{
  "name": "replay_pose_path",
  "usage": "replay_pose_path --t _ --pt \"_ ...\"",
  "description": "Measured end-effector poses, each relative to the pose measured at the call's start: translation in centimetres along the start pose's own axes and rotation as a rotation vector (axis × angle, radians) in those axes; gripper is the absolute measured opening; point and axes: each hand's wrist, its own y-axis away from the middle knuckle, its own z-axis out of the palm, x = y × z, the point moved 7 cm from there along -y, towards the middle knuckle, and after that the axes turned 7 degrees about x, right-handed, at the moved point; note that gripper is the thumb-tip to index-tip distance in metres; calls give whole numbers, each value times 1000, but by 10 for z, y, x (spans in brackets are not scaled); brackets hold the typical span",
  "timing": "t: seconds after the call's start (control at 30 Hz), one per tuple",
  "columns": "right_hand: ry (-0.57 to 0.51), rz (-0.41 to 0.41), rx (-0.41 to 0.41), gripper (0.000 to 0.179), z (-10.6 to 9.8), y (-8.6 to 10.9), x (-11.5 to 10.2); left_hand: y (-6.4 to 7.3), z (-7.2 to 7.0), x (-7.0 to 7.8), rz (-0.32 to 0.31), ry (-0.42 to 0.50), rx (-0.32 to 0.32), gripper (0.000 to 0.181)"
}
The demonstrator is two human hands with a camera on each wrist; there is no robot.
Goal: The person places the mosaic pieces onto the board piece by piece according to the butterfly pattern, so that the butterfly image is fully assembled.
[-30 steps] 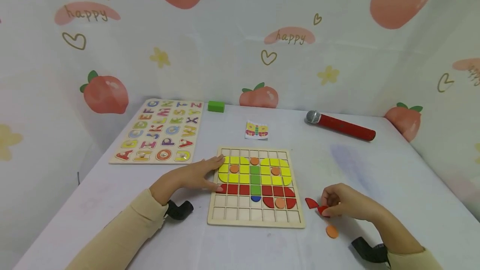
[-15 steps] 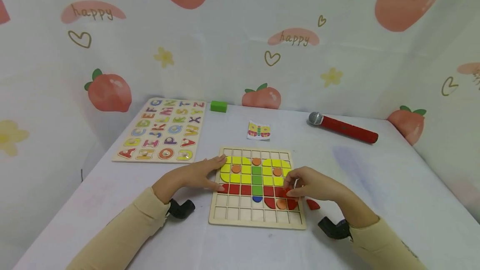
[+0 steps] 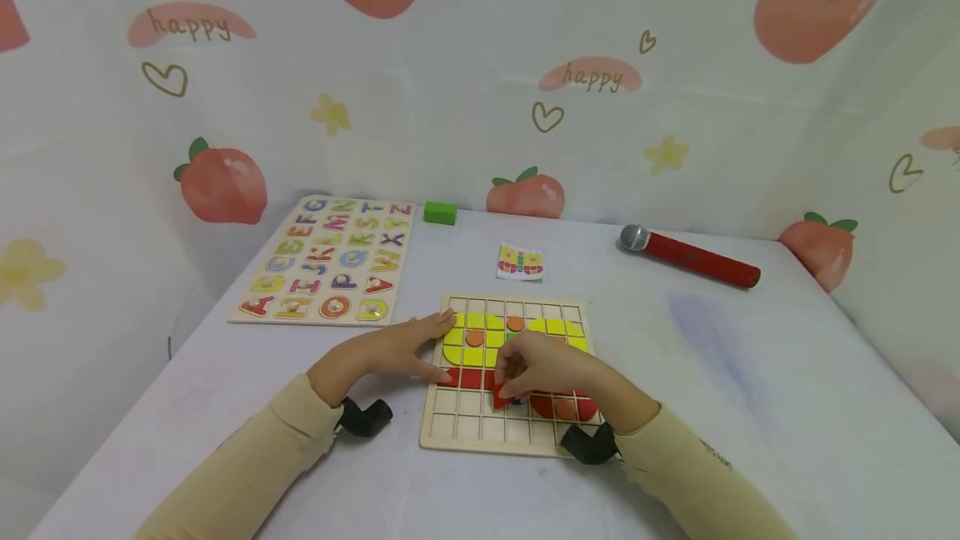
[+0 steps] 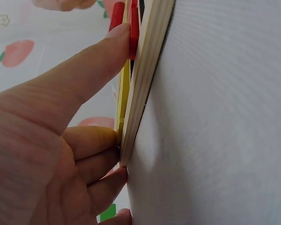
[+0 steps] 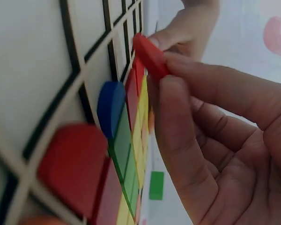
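Note:
My right hand [image 3: 547,361] pinches a small red wooden puzzle piece [image 5: 151,56] between thumb and fingers. In the head view the piece is close over the middle of a wooden grid board [image 3: 471,433], beside the blue half-round piece [image 5: 111,110]. My left hand [image 3: 390,348] rests at the board's left edge. Its thumb touches a red piece [image 4: 134,35], and its fingers lie along the edge near the yellow pieces [image 3: 468,356]. Yellow, red, green and orange pieces fill part of the grid; my right hand and forearm cover some of them.
A card with a butterfly picture [image 3: 520,262] lies behind the board. A wooden alphabet puzzle [image 3: 393,297] is at the back left, a green block [image 3: 440,213] near it. Back right lies a red microphone [image 3: 693,258]. Black wrist devices [image 3: 366,418] sit under both wrists.
My right hand has carried the red piece from the table right of the board leftward to the middle of the grid. My left hand stays at the left edge.

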Motion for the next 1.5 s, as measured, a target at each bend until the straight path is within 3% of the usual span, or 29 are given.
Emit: replay_pose_path --t 0.27,0.63,0.9,1.03,1.2,1.5 --pt "-38 70 22 6 6 -4 3 0 -1 0 0 -3 2 93" --pt "4 65 25 5 9 -3 -1 -1 -1 -1 -7 -1 4 93" --pt "30 54 35 4 0 6 0 0 -1 1 -5 5 -1 92" --pt "70 60 74 3 -12 23 6 1 0 2 -7 7 -7 92" --pt "60 86 130 8 -31 59 19 1 0 2 -11 4 -8 92" --pt "-22 139 164 23 -51 116 65 0 0 0 -5 -16 1 93"
